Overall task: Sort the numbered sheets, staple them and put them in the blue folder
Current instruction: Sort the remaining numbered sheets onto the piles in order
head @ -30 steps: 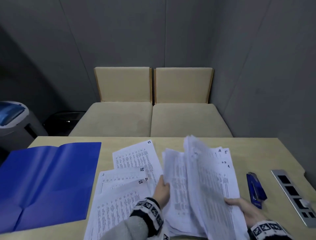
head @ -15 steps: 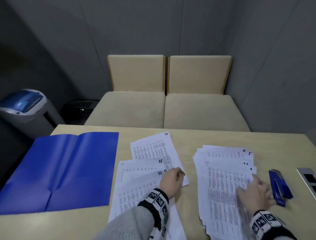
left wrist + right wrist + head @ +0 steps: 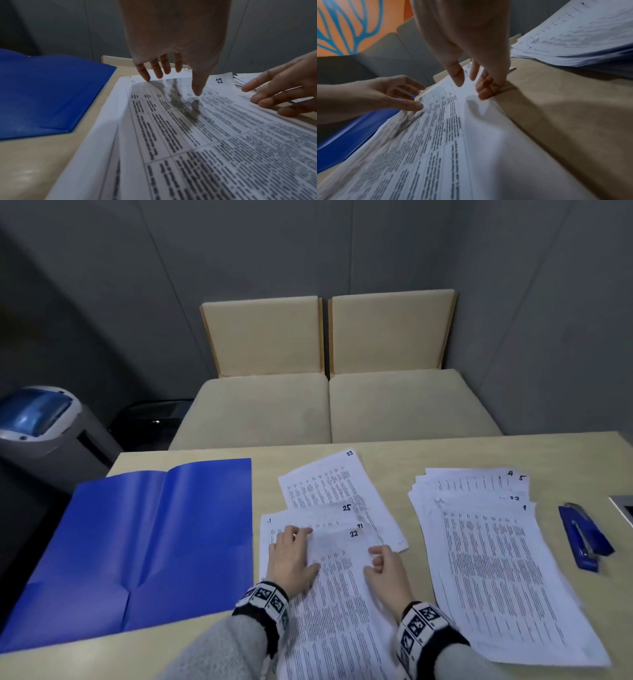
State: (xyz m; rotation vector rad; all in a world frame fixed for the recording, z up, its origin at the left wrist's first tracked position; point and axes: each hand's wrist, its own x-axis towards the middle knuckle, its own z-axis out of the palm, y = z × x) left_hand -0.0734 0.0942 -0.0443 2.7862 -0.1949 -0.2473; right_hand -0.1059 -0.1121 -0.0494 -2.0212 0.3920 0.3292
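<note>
Head view, both hands on the sheet marked 22 [image 3: 342, 577], topmost of a loose fan of numbered sheets at 6 o'clock on the worktop [image 3: 394, 455]; left hand [image 3: 291, 558] flat, fingers spread and straight, pressing the sheet's left margin; right hand [image 3: 388, 571] at the sheet's right edge, fingers curled round the edge with the thumb above, pinching it; sheets 25 [image 3: 329, 510] and 23 [image 3: 329, 484] fan out toward 12 o'clock; second, thicker pile [image 3: 489, 559] at 3 o'clock, apart from the first; blue stapler [image 3: 582, 539] just right of that pile; blue folder [image 3: 137, 542] lies open and flat at 9 o'clock, holding no sheets.
</note>
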